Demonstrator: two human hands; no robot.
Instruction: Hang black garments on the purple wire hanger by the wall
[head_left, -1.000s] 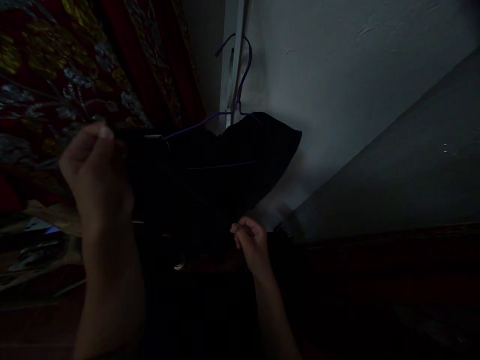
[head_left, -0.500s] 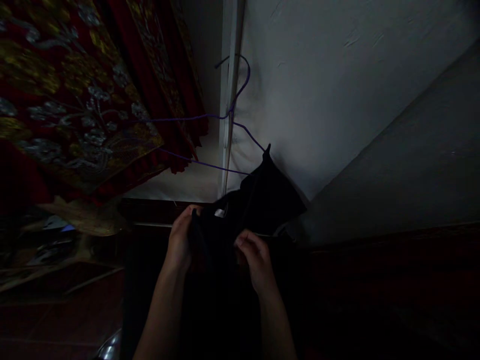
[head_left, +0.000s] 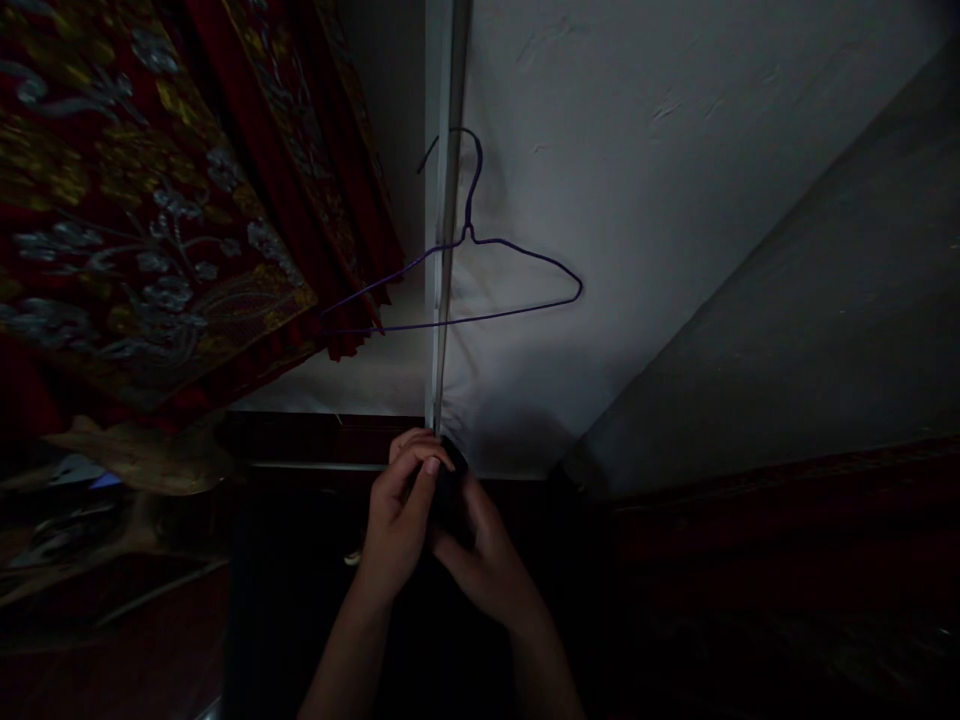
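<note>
In the dim head view, a dark garment [head_left: 453, 468] is bunched between my two hands, low in the middle. My left hand [head_left: 401, 505] is closed on its upper edge, thumb against fingers. My right hand [head_left: 480, 560] curls round the garment from the other side, its fingertips partly hidden behind the cloth. Above them a bare purple wire hanger [head_left: 525, 248] hangs with nothing on it, its hook passing behind a pale upright strip [head_left: 444, 200]. Most of the garment is lost in the dark, so its kind cannot be made out.
At upper left hangs a red cloth [head_left: 180, 200] with gold and silver embroidery; the hanger's left end overlaps its edge. A pale wall [head_left: 600, 150] stands behind. Carved-looking wood [head_left: 150, 455] and cluttered items sit at lower left.
The dark garment has come off the hanger's right end and moved down. My hands have drawn close together around it. The hanger has swung and now shows its whole shape.
</note>
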